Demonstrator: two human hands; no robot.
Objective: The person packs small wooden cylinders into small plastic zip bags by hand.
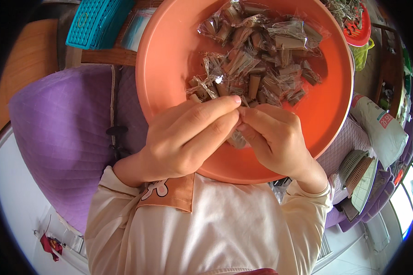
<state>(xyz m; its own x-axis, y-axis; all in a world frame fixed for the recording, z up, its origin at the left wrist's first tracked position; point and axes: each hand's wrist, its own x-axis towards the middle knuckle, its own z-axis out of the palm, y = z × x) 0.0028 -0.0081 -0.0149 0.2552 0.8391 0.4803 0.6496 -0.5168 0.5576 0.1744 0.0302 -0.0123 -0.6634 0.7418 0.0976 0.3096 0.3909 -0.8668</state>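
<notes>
A large orange basin (165, 55) sits in front of me. Inside it is a heap of short brown rolls (257, 50), many wrapped in crinkled clear plastic. Over the near part of the basin, my left hand (183, 135) and my right hand (277, 137) meet fingertip to fingertip. Both are closed in a pinch on a plastic-wrapped brown piece (237, 139), which shows below the fingers. The fingers hide most of it, and the exact spot where they grip cannot be made out.
A purple quilted cover (59, 133) lies at the left. Turquoise plastic trays (96, 27) are stacked at the far left. A red basket (359, 30) with dried stalks stands far right. Nearer on the right are a white plastic bag (381, 130) and several stacked baskets (355, 169).
</notes>
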